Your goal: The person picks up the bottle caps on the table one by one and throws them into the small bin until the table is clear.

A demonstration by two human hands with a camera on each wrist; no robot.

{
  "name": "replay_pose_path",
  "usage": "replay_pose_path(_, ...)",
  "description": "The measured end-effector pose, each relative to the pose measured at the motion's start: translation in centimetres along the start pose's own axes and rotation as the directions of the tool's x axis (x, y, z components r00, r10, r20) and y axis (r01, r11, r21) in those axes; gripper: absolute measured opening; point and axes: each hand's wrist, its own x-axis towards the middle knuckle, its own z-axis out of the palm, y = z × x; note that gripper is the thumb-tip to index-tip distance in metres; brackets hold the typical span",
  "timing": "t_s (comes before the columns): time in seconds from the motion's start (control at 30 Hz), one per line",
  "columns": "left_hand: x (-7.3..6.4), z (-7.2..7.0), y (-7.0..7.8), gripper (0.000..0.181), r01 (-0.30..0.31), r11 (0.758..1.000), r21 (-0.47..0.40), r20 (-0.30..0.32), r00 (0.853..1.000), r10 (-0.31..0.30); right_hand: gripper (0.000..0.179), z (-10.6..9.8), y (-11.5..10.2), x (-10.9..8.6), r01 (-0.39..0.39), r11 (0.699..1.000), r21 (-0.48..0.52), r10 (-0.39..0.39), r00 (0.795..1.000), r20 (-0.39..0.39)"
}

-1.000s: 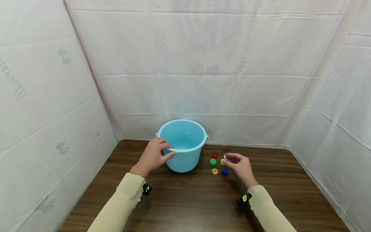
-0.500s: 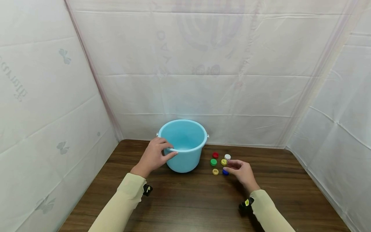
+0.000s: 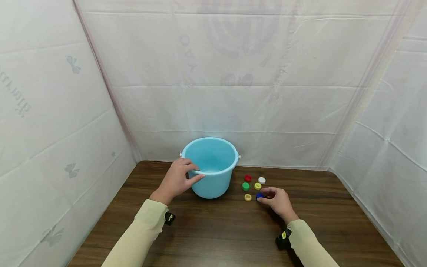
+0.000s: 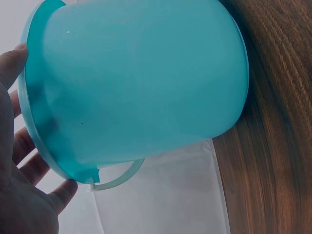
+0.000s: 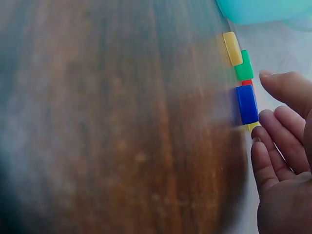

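Note:
A light blue bucket (image 3: pixel 213 181) stands upright on the table, its inside visible from above in the head view. My left hand (image 3: pixel 178 178) grips its near left rim, the thumb outside and the other fingers over the edge. At the blue bottle cap (image 3: pixel 259 196), my right hand (image 3: pixel 278 202) has its thumb on the near side and its fingers on the far side. In the right wrist view, the thumb and fingers are spread with a gap beside the blue cap (image 5: pixel 247 105); contact cannot be made out.
Near the blue cap lie a white cap (image 3: pixel 261 180), a yellow cap (image 3: pixel 258 186), a red cap (image 3: pixel 248 178), a green cap (image 3: pixel 245 186) and a pale yellow cap (image 3: pixel 248 197). White sheeting (image 3: pixel 267 111) encloses the wooden table (image 3: pixel 207 233) at back and sides.
My right hand has let go of the white cap, which now rests behind the yellow one, and has come nearer to me, to the blue cap. The left hand stays on the bucket.

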Motion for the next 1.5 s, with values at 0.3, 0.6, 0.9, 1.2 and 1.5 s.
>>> replay_pose_path(0.3, -0.04, 0.04, -0.03, 0.025, 0.011, 1.000, -0.001, 0.007, 1.000, -0.011, 0.032, 0.23, 0.24, 0.24, 0.005, 0.998, -0.067, -0.005, 1.000, 0.010)
replay_pose_path(0.6, -0.12, 0.06, -0.08, 0.025, 0.015, 1.000, -0.008, 0.009, 1.000, -0.015, 0.027, 0.44, -0.09, 0.27, 0.017, 0.991, -0.134, -0.014, 1.000, 0.019)
replay_pose_path(0.9, -0.15, 0.02, 0.00, 0.025, 0.022, 1.000, -0.007, 0.013, 1.000, -0.022, 0.027, 0.62, -0.37, 0.26, 0.010, 0.986, -0.168, -0.006, 1.000, 0.022)
replay_pose_path(1.2, -0.08, 0.01, -0.05, 0.025, 0.017, 1.000, 0.000, 0.012, 1.000, -0.017, 0.026, 0.71, -0.30, 0.42, 0.002, 0.984, -0.177, 0.001, 1.000, 0.021)
replay_pose_path(1.5, -0.03, 0.02, 0.01, 0.025, 0.010, 1.000, -0.004, 0.003, 1.000, -0.010, 0.026, 0.74, -0.29, 0.44, -0.001, 0.985, -0.174, 0.003, 1.000, 0.014)
